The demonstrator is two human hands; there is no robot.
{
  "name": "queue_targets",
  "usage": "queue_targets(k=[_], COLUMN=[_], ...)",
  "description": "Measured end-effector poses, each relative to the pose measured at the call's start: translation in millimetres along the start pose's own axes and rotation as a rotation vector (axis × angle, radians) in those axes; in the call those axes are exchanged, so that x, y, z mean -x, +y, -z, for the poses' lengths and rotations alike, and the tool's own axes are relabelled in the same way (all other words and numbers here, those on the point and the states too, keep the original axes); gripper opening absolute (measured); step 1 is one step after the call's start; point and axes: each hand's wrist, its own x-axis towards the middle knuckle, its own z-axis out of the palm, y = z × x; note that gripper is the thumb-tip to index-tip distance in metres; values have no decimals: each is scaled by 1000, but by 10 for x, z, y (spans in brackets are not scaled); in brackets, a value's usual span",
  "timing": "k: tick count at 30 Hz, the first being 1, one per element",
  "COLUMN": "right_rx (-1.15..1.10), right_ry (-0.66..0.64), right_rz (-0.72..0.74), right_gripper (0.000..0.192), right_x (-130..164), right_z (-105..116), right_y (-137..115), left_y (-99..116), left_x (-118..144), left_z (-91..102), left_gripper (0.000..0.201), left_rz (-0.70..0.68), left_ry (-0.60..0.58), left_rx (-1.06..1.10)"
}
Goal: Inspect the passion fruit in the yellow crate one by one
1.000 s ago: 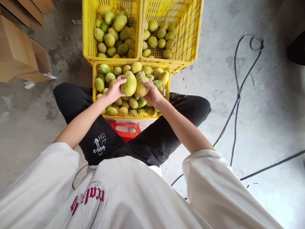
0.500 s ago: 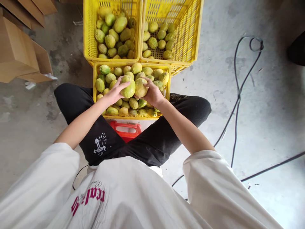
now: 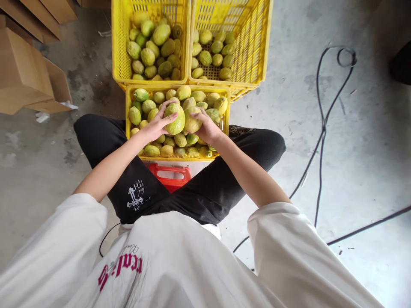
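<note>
My left hand gripped one green fruit, right hand wrapped around another fruit, both over the near yellow crate.

Left hand: large green-yellow fruit sits lower than a second ago, slightly higher than half a second ago, thumb now under its near side. Right hand: paler fruit turns slightly, touching the first, over the near crate.
</note>
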Motion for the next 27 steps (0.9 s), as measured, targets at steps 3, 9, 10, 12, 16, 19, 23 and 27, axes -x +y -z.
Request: queue_targets(k=[3,9,10,12,16,19,23,27], right_rx=[-29,-30,-23,-15,15,9,-26,-42], right_ry=[-37,12,32,53,34,56,94,106], right_rz=[-27,-46,-59,-75,-72,-51,-2,25], right_gripper=[60,42,40,38,40,36,24,33], right_x=[-86,-104,-82,-34,42,74,89,68], right_z=[51,32,6,-46,-113,-132,-148,-139], right_y=[50,-16,-45,-101,-179,-208,-185,-99], left_y=[-12,26,40,68,114,131,119,68], left_x=[-21,-51,-52,-50,-34,-20,-16,-28], left_z=[-10,-74,-84,-100,-112,-109,-114,-119], left_gripper=[67,34,28,28,35,32,19,17], left_rz=[26,29,40,66,88,66,71,100], left_ry=[78,145,151,176,201,179,144,192], left_rx=[6,53,71,98,76,46,52,29])
